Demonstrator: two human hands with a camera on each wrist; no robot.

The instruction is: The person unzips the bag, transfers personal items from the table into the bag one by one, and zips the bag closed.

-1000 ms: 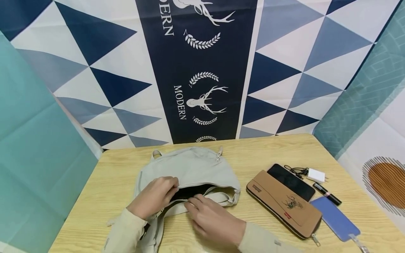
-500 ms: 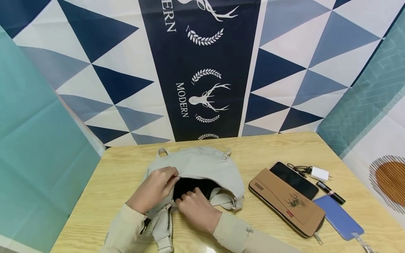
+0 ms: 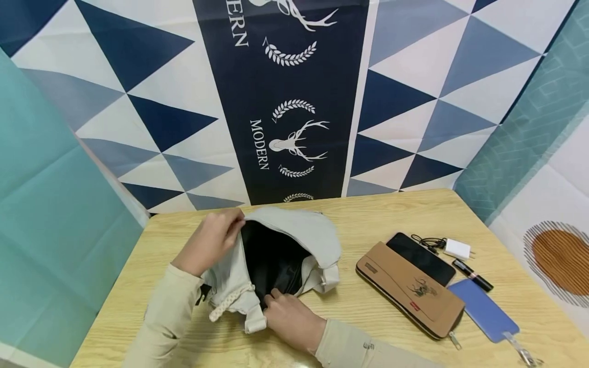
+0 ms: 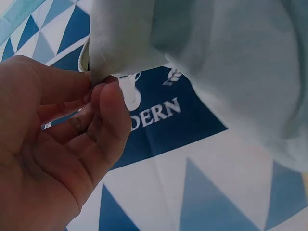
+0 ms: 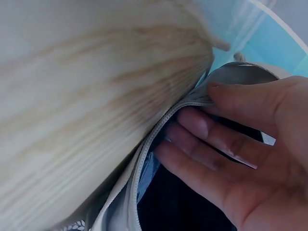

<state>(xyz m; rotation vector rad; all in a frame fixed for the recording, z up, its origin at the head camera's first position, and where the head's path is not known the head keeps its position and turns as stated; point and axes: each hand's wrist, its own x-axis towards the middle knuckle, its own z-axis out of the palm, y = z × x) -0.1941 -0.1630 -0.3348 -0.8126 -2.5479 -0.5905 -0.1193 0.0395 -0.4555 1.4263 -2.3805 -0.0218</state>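
1. Two hands work one pale grey bag (image 3: 299, 232), which lies on the left half of the wooden table (image 3: 391, 209), its mouth pulled wide so the black lining (image 3: 271, 258) shows.
2. Left hand (image 3: 209, 243): its fingers (image 4: 113, 108) pinch the far edge of the bag's opening between thumb and fingertips and hold that edge lifted off the table; the wrist view shows the fabric caught at the fingertips.
3. Right hand (image 3: 287, 317): it sits at the near edge of the opening, with the thumb over the zipper rim (image 5: 144, 159) and the fingers (image 5: 202, 144) reaching inside the dark lining, clamping that rim.
4. A braided cord (image 3: 227, 301) hangs from the bag's near-left corner, just left of the right hand.
5. To the right of the bag, well apart from both hands, lies a tan pouch (image 3: 409, 296) with a black phone (image 3: 421, 258) touching its far side.
6. Farther right are a white charger plug (image 3: 457, 249) with a black cable (image 3: 425, 240), a dark lipstick tube (image 3: 473, 275) and a blue flat case (image 3: 483, 312).
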